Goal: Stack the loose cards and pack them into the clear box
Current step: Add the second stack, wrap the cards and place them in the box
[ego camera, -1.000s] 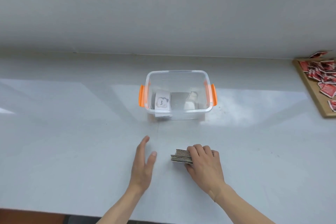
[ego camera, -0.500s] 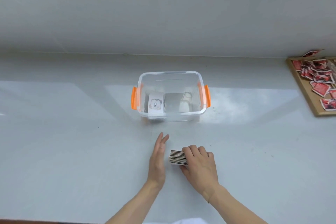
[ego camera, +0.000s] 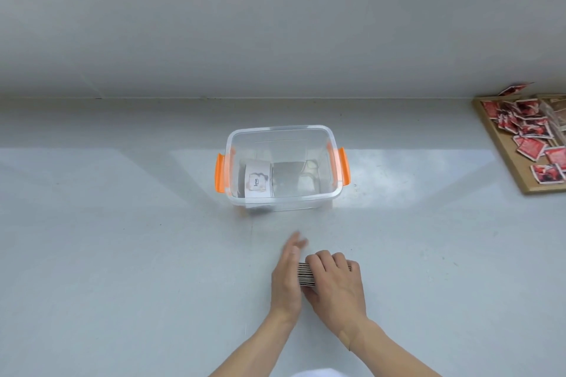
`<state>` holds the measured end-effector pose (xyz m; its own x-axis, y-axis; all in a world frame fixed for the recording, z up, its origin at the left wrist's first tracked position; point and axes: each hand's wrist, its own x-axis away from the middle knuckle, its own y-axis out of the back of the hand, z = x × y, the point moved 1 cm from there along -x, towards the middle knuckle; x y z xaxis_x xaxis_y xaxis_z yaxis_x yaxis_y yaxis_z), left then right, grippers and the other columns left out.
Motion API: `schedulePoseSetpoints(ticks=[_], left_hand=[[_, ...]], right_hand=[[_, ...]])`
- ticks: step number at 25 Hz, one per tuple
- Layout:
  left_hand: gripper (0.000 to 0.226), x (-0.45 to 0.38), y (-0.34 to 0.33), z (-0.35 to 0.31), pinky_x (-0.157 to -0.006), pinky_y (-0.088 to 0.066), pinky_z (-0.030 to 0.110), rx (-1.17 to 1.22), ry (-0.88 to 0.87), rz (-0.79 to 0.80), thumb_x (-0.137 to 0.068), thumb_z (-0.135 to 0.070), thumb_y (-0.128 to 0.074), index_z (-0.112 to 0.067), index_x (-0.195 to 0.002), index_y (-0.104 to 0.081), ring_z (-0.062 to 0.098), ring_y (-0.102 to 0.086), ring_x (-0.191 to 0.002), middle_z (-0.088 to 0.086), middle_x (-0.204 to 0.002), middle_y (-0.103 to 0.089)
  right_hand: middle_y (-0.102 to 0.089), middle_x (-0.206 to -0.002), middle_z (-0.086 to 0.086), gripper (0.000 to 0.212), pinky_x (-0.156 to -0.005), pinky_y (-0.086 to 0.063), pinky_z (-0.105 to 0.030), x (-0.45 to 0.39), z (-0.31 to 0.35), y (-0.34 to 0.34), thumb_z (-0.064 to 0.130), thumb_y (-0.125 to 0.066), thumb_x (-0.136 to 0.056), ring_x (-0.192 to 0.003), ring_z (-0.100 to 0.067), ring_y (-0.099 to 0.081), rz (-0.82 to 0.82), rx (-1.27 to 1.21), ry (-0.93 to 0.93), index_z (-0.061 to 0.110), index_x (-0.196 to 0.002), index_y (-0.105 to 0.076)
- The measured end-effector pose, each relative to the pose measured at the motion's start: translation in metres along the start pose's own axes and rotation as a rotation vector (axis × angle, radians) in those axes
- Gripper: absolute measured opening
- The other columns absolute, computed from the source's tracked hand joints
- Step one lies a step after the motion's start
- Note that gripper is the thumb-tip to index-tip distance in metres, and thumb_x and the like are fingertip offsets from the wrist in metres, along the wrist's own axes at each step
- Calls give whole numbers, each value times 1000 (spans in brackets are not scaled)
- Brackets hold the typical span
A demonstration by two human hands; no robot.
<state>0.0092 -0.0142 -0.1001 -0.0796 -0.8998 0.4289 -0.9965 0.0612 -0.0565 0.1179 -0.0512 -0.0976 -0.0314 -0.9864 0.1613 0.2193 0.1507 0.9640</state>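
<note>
In the lower middle of the frame, on the grey counter [ego camera: 122, 254], both hands meet at the stack [ego camera: 306, 275] of cards. The right hand [ego camera: 335, 286] lies over the stack with its fingers curled across the top and far edge, so it holds the cards. The left hand [ego camera: 288, 277] stands on its edge just left of the stack, fingers straight and a little blurred; its palm touches the left end of the cards or is very close to it, and I cannot tell which. It grips nothing.

Only the striped left end of the stack shows; the rest is hidden under the right hand. Its long axis seems to run left to right across the frame.

The box [ego camera: 283, 193] stands above the hands in the frame, a little to the left of the stack, and well apart from it. Its top is open, it has orange handles on the left and right sides, and inside at the lower left a white card [ego camera: 258, 179] already lies.

I judge that the cards are being squared, and the coming move is to lift them up and forward into the box. The right hand has the hold, so it is the natural one to carry.

At the right edge of the frame, a wooden board [ego camera: 502, 156] carries many red packets [ego camera: 530, 147].
</note>
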Motion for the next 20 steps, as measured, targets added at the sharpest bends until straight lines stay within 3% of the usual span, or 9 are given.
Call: schedulePoseSetpoints(ticks=[2, 4, 6, 8, 11, 13, 16, 18, 20], left_hand=[[35, 5, -7, 2, -94, -40, 17, -143, -13, 86, -88, -47, -42, -39, -115, -63, 0, -57, -115, -10, -119, -68], [35, 2, 5, 0, -93, -39, 12, -277, -76, 154, -86, -35, -47, -41, -119, -56, -1, -53, -119, -12, -125, -62], [56, 4, 21, 1, -97, -37, 11, -483, -212, 303, -77, -20, -49, -43, -128, -42, -2, -46, -125, -21, -136, -46], [73, 11, 30, 6, -98, -36, 10, -810, -412, 403, -72, -18, -50, -42, -138, -30, -4, -38, -129, -26, -143, -32], [74, 15, 31, 13, -102, -43, 22, -1070, -590, 424, -81, -20, -57, -23, -149, -27, 12, -45, -127, -4, -144, -41], [72, 12, 28, 13, -93, -51, 30, -1153, -608, 385, -83, -19, -58, -17, -150, -30, 20, -54, -114, 4, -135, -50], [68, 10, 28, 10, -86, -54, 34, -1234, -660, 367, -81, -16, -60, -15, -145, -38, 24, -60, -102, 6, -126, -57], [65, 11, 29, 8, -83, -55, 34, -1243, -682, 369, -79, -16, -64, -15, -141, -43, 23, -62, -95, 6, -121, -59], [66, 12, 29, 9, -80, -56, 33, -1248, -693, 361, -77, -14, -68, -14, -139, -44, 23, -62, -91, 6, -117, -61]], right_hand=[[-60, -86, 5, 35, -64, -45, -37, 0, -1, -1, 34, -76, -65, -75, -24, -54, -13, 5, 14, 23, -92, -58], [-60, -87, 5, 36, -65, -46, -37, -2, -4, 0, 36, -76, -65, -75, -24, -55, -17, 10, 18, 23, -93, -58], [-60, -86, 6, 37, -64, -46, -36, -3, -5, -1, 35, -76, -62, -74, -23, -55, -16, -4, 33, 23, -93, -59], [-59, -83, 6, 39, -63, -48, -35, 0, -4, 1, 35, -77, -61, -72, -23, -55, -7, -15, 46, 21, -93, -61], [-61, -89, 6, 43, -72, -51, -34, 1, -7, 5, 29, -77, -62, -80, -22, -59, -30, -82, 66, 18, -100, -61], [-59, -114, 7, 56, -88, -48, -30, 6, -18, 9, 15, -68, -64, -105, -16, -55, -64, -311, 86, 19, -118, -55], [-31, -149, 15, 89, -110, -24, -14, 24, -41, 15, 5, -54, -65, -138, -2, -25, -79, -749, -58, 26, -146, -24], [-24, -155, 14, 95, -114, -17, -21, 37, -52, 19, 3, -47, -66, -142, 2, -17, -206, -1123, -324, 30, -150, -12], [-21, -157, 15, 96, -118, -13, -32, 47, -59, 17, 3, -42, -64, -142, 5, -15, -327, -1357, -569, 37, -149, -12]])
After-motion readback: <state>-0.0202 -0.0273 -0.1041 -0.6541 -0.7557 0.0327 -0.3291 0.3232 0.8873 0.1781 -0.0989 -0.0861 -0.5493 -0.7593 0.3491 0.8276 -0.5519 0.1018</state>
